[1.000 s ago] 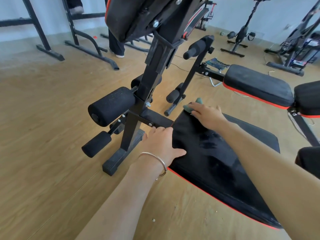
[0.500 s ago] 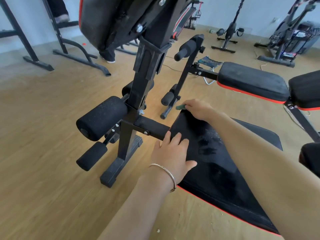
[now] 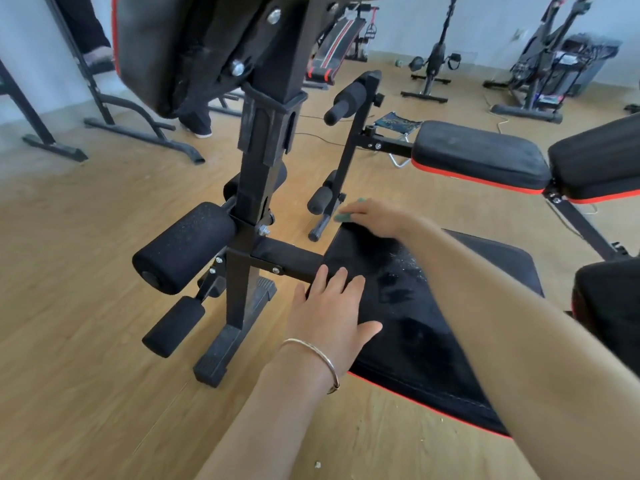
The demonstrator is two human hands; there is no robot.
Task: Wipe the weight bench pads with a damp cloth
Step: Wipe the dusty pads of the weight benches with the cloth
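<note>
The black seat pad [image 3: 412, 327] with a red edge fills the lower middle, streaked with damp marks and white specks. My right hand [image 3: 377, 218] presses a small green cloth [image 3: 343, 216] onto the pad's far corner; most of the cloth is hidden under the fingers. My left hand [image 3: 329, 317], a bangle on its wrist, lies flat with fingers spread on the pad's near-left corner, by the frame's crossbar [image 3: 287, 261]. A raised back pad [image 3: 162, 46] hangs overhead at the top.
The bench's upright post [image 3: 256, 209] and foam rollers [image 3: 183, 247] stand just left of the pad. A second bench [image 3: 481, 157] lies to the right. Exercise bikes [image 3: 433, 64] line the back wall, and a person's legs [image 3: 197, 116] stand at the back left on the wooden floor.
My right hand with the cloth slid along the pad's far edge to its corner. My left hand shifted a little up the pad's near-left corner, its fingers now straighter. The view moved closer.
</note>
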